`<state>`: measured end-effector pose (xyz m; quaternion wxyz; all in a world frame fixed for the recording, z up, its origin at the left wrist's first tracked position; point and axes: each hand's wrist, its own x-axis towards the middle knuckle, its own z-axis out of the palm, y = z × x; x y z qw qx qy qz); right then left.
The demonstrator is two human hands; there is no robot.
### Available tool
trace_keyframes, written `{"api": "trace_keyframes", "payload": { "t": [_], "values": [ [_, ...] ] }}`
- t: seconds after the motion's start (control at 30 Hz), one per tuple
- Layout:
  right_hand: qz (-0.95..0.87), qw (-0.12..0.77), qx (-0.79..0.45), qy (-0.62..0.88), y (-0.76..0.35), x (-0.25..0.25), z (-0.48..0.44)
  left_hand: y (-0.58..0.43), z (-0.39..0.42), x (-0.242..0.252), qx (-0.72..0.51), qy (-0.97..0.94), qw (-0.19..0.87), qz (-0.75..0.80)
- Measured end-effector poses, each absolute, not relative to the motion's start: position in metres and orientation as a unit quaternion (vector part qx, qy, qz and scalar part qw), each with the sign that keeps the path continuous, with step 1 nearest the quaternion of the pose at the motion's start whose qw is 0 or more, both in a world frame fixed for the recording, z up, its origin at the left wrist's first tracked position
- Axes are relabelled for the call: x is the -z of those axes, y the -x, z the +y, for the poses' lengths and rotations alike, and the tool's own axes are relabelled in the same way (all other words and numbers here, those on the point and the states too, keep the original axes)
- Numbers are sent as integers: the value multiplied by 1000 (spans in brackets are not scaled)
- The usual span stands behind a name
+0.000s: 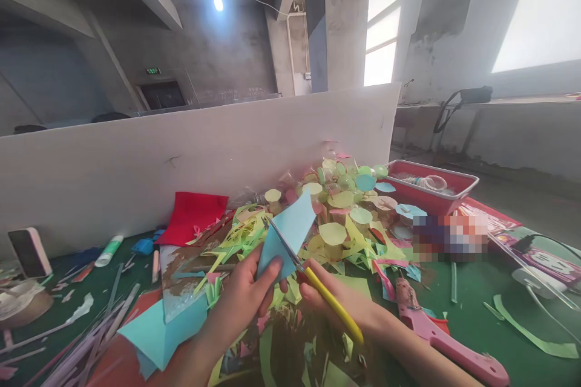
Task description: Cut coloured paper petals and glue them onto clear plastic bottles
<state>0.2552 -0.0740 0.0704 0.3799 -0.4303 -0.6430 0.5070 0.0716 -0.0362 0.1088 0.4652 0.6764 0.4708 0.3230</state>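
Note:
My left hand [254, 287] pinches a piece of light blue paper [290, 227] by its lower edge, thumb on top. Scissors with a yellow handle [333, 305] are gripped in my right hand [329, 290]; their blades lie across the blue paper, pointing up and left. Part of my right fingers is hidden behind the handle. Beneath both hands spreads a heap of paper scraps [290, 314] in yellow, green and pink. More light blue paper [167, 329] rests left of my left wrist. Right of my right wrist lies a pink hot glue gun [445, 338].
A white board [195, 148] stands upright along the back. Paper discs and clear cups [340, 199] pile up before it. A red basket [433, 184] sits back right. Red paper [193, 214], a glue stick [109, 251] and a phone [29, 253] are to the left.

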Motion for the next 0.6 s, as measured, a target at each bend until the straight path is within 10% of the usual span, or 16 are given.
{"api": "trace_keyframes", "payload": {
  "t": [0.6],
  "values": [
    [-587,410,-495,493,-250,-57,-63,-70,-37,-112,-293,-623,536,488]
  ]
}}
